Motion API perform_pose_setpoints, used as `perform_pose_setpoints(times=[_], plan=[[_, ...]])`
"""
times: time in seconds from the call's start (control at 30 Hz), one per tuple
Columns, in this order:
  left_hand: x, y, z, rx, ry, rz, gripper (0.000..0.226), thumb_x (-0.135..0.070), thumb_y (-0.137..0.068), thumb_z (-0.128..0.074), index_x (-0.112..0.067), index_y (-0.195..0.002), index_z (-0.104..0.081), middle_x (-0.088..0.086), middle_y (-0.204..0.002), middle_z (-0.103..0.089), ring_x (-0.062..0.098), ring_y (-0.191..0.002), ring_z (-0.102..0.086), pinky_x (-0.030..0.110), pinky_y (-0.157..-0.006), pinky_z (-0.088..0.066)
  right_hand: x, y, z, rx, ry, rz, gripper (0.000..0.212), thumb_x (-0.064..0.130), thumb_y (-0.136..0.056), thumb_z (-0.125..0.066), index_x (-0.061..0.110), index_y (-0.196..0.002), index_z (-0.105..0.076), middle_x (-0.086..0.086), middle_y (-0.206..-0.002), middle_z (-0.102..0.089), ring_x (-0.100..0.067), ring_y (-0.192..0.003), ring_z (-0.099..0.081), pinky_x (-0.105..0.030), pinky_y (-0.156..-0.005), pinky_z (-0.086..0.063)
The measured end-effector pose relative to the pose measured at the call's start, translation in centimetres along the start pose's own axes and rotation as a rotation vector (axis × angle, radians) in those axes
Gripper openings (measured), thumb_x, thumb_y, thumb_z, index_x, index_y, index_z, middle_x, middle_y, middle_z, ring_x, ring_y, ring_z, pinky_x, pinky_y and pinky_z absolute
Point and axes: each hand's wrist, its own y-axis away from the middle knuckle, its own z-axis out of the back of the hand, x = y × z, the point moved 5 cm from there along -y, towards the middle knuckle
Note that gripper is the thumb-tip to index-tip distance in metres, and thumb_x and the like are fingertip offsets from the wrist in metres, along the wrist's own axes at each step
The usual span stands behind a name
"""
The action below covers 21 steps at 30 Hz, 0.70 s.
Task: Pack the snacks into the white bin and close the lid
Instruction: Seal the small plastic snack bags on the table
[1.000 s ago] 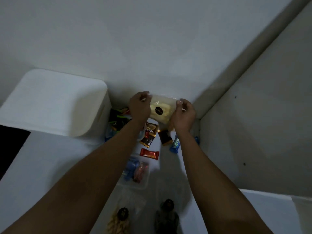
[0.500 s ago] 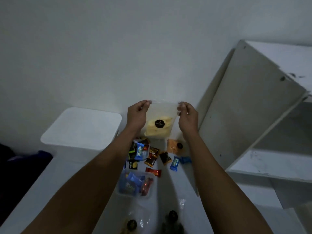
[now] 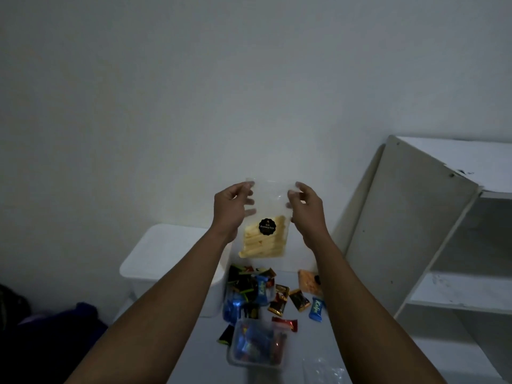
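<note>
I hold a clear bag of pale yellow sticks (image 3: 263, 242) with a round black label upright in front of the wall. My left hand (image 3: 232, 206) pinches its top left corner and my right hand (image 3: 306, 206) pinches its top right corner. The white bin (image 3: 166, 256) stands below and to the left with its lid on. Several small wrapped snacks (image 3: 277, 297) lie scattered on the white surface beneath the bag. A clear tub (image 3: 256, 347) holding more wrapped snacks sits nearer to me.
A white shelf unit (image 3: 432, 245) stands at the right with open compartments. Dark cloth (image 3: 55, 325) lies at the lower left. An orange packet (image 3: 309, 281) lies near the shelf's foot. Crumpled clear plastic (image 3: 324, 370) rests at the bottom edge.
Both hands have lifted the bag of sticks from just above the snack pile to well above it, turning it upright. The view has tilted upward, showing more wall and the shelf.
</note>
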Motion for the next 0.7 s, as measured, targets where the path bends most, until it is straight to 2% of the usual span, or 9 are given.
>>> perform_pose_setpoints(times=[0.1, 0.2, 0.23, 0.27, 0.33, 0.37, 0.4, 0.53, 0.7], plan=[[-1.3, -0.3, 1.6, 0.003, -0.04, -0.035, 0.018, -0.021, -0.098, -0.058, -0.01, -0.102, -0.073, 0.005, -0.09, -0.062, 0.017, -0.076, -0.061, 0.05, -0.079, -0.061, 2.1, 0.7, -1.1, -0.012, 0.154, 0.13, 0.058, 0.031, -0.095, -0.062, 0.024, -0.148, -0.039, 0.0, -0.131, -0.051, -0.016, -0.112, -0.055, -0.029, -0.091, -0.047], [-2.4, -0.5, 2.6, 0.026, -0.142, -0.107, 0.019, -0.02, -0.1, -0.054, -0.011, -0.102, -0.071, 0.002, -0.089, -0.062, 0.015, -0.075, -0.061, 0.048, -0.077, -0.061, 4.7, 1.0, -3.0, 0.084, 0.357, 0.283, 0.05, 0.035, -0.091, -0.068, 0.027, -0.137, -0.052, 0.004, -0.128, -0.056, -0.013, -0.112, -0.055, -0.024, -0.092, -0.044], [-2.8, -0.5, 2.8, 0.038, -0.177, -0.134, 0.02, -0.02, -0.101, -0.052, -0.011, -0.102, -0.07, 0.001, -0.088, -0.061, 0.015, -0.074, -0.061, 0.047, -0.077, -0.061, 5.3, 0.8, -3.6, 0.114, 0.451, 0.303, 0.046, 0.04, -0.088, -0.069, 0.028, -0.131, -0.058, 0.006, -0.125, -0.061, -0.012, -0.112, -0.058, -0.028, -0.095, -0.046], [-3.0, -0.5, 2.9, 0.054, -0.211, -0.16, 0.02, -0.021, -0.102, -0.051, -0.011, -0.103, -0.069, 0.0, -0.088, -0.061, 0.014, -0.073, -0.061, 0.046, -0.076, -0.061, 5.7, 0.8, -4.0, 0.126, 0.567, 0.311, 0.043, 0.046, -0.086, -0.069, 0.031, -0.126, -0.062, 0.009, -0.122, -0.064, -0.011, -0.112, -0.059, -0.037, -0.099, -0.046], [-3.4, -0.6, 3.1, 0.104, -0.289, -0.207, 0.02, -0.02, -0.102, -0.05, -0.011, -0.104, -0.067, -0.003, -0.088, -0.063, 0.012, -0.072, -0.062, 0.043, -0.075, -0.061, 6.4, 0.8, -4.4, 0.12, 0.775, 0.31, 0.036, 0.056, -0.085, -0.065, 0.037, -0.116, -0.065, 0.018, -0.115, -0.066, -0.006, -0.108, -0.057, -0.056, -0.106, -0.036], [-3.5, -0.6, 3.2, 0.13, -0.329, -0.231, 0.019, -0.02, -0.102, -0.05, -0.011, -0.104, -0.067, -0.005, -0.088, -0.064, 0.011, -0.071, -0.062, 0.042, -0.074, -0.061, 6.8, 0.9, -4.7, 0.124, 0.819, 0.316, 0.032, 0.057, -0.086, -0.064, 0.038, -0.111, -0.066, 0.02, -0.11, -0.067, -0.003, -0.104, -0.056, -0.059, -0.107, -0.031], [-3.7, -0.6, 3.2, 0.148, -0.358, -0.254, 0.019, -0.02, -0.102, -0.051, -0.011, -0.104, -0.067, -0.006, -0.089, -0.065, 0.011, -0.071, -0.062, 0.04, -0.073, -0.061, 7.2, 0.9, -5.1, 0.137, 0.824, 0.326, 0.026, 0.056, -0.087, -0.063, 0.038, -0.105, -0.067, 0.021, -0.103, -0.067, -0.002, -0.1, -0.055, -0.06, -0.107, -0.03], [-4.3, -0.6, 3.5, 0.164, -0.369, -0.299, 0.02, -0.021, -0.101, -0.052, -0.01, -0.106, -0.068, -0.005, -0.093, -0.068, 0.008, -0.069, -0.063, 0.039, -0.072, -0.061, 8.3, 0.7, -6.7, 0.214, 0.768, 0.346, 0.009, 0.044, -0.091, -0.063, 0.037, -0.085, -0.063, 0.018, -0.085, -0.065, -0.009, -0.09, -0.061, -0.057, -0.094, -0.046], [-4.6, -0.6, 4.2, 0.183, -0.335, -0.292, 0.019, -0.02, -0.099, -0.056, -0.008, -0.103, -0.07, -0.003, -0.085, -0.068, 0.008, -0.067, -0.064, 0.043, -0.071, -0.061, 8.7, 0.8, -7.6, 0.237, 0.761, 0.36, 0.008, 0.037, -0.093, -0.06, 0.035, -0.086, -0.062, 0.016, -0.085, -0.064, -0.014, -0.09, -0.062, -0.057, -0.092, -0.048]])
